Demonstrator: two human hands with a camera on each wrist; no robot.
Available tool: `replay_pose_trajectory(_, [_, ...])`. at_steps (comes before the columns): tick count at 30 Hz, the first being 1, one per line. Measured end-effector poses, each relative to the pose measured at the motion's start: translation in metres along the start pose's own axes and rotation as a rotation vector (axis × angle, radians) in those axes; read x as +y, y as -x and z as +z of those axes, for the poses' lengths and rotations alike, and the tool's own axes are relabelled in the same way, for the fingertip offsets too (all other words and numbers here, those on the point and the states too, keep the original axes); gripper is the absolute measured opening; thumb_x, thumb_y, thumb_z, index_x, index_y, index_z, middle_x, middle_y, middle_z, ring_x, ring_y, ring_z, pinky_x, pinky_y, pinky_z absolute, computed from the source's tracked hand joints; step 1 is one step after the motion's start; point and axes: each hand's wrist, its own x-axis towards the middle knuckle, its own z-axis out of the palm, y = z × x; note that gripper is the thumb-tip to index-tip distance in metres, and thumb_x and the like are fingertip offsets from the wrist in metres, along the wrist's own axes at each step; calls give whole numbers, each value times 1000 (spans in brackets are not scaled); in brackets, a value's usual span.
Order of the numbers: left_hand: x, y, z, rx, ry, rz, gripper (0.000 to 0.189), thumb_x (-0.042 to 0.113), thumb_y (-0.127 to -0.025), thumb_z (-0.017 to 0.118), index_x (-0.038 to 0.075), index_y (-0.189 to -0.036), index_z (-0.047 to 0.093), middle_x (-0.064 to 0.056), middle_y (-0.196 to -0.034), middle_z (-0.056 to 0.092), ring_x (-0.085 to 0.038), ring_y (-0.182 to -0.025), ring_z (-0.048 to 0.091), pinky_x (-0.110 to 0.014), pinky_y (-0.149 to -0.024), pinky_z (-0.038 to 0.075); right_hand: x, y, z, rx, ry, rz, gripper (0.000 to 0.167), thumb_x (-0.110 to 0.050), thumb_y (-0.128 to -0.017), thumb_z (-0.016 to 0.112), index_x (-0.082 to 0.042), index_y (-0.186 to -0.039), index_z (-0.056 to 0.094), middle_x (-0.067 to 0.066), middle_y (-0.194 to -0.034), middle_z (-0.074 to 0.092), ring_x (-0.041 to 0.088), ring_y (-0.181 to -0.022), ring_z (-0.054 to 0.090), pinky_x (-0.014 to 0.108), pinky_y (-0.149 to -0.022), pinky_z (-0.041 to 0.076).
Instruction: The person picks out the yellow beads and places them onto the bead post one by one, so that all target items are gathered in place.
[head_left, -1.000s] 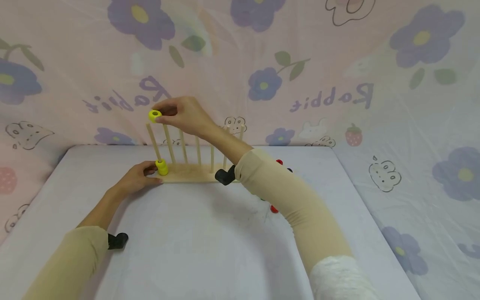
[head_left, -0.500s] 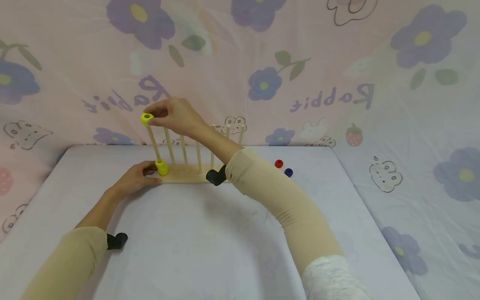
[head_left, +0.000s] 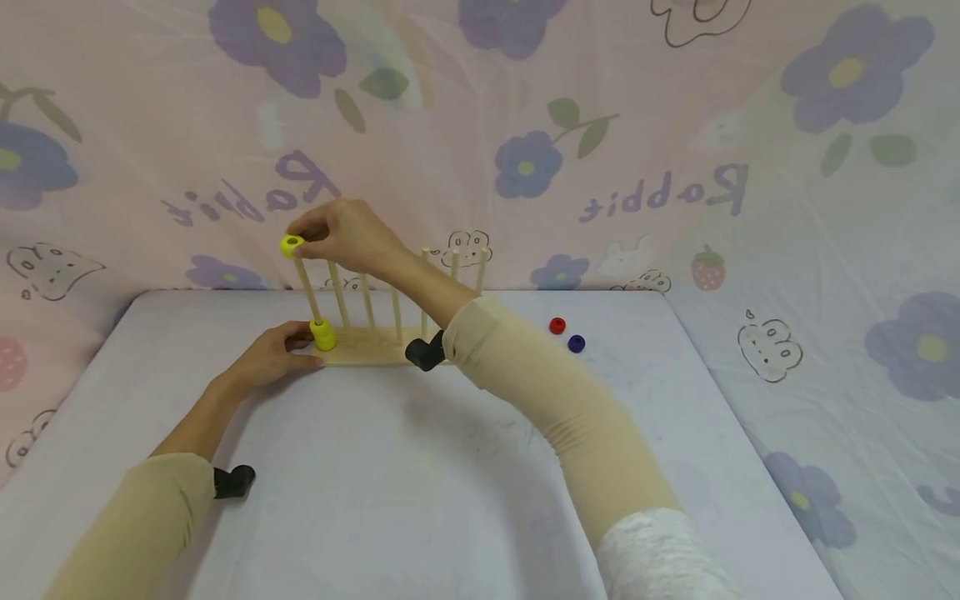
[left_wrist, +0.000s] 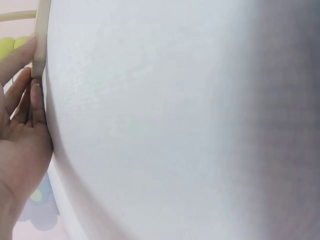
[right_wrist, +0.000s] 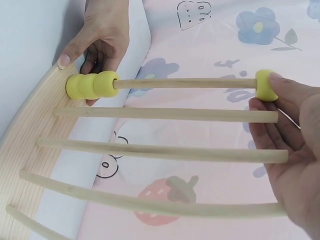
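Note:
Between thumb and fingers, my right hand (head_left: 351, 237) pinches a yellow bead (right_wrist: 266, 85) at the tip of the leftmost wooden peg (right_wrist: 185, 83). Three yellow beads (right_wrist: 92, 85) are stacked at the foot of that same peg. My left hand (head_left: 272, 357) grips the left end of the wooden peg rack (head_left: 367, 354), thumb on its front edge and fingers curled beside the bead stack. In the left wrist view the fingers (left_wrist: 37, 102) lie around the end of the base. Several other upright pegs (right_wrist: 165, 151) carry no beads; my right forearm hides part of the rack.
A red bead (head_left: 557, 326) and a dark blue bead (head_left: 576, 343) lie on the white tabletop (head_left: 360, 483) to the right of the rack. Behind the table hangs a patterned cloth (head_left: 442, 125) with flowers and rabbits.
My right hand has moved left and slightly down, bringing the yellow bead from beside the leftmost peg onto its tip. The left hand has stayed in place.

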Motion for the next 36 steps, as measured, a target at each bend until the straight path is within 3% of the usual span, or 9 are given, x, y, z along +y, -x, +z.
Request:
replay_pose_trajectory(8, [1,0,1,1,-16,3,84,28,-89,77,-8,-149,31,-30,-149,38,-45,-136,39,-56,-115,30,-1,0,2,-42,34,24,31,-23,-91,74,-16,-121,73,-8,-110,74,-4,-95,65,7,-83,48])
replay_pose_trajectory(20, [2,-3,0,-5,-26,-7,87,31,-88,77,-7,-150,30,-29,-149,39,-45,-136,39,-56,-115,30,-2,2,-4,-53,49,31,33,-23,-94,71,-16,-126,70,-8,-116,72,-3,-98,65,8,-83,48])
replay_pose_trajectory(25, [2,-3,0,-3,-18,3,86,29,-88,78,-8,-149,31,-30,-148,40,-44,-135,40,-56,-115,30,1,3,-5,-21,19,22,31,-21,-95,69,-13,-125,71,-7,-115,73,-1,-99,66,8,-83,49])
replay_pose_trajectory(36, [0,-2,-1,15,-26,4,83,26,-87,78,-9,-147,33,-31,-146,42,-44,-134,42,-55,-115,31,1,12,-7,142,-148,-76,28,-16,-96,68,-7,-123,71,0,-116,72,-2,-97,66,9,-84,50])
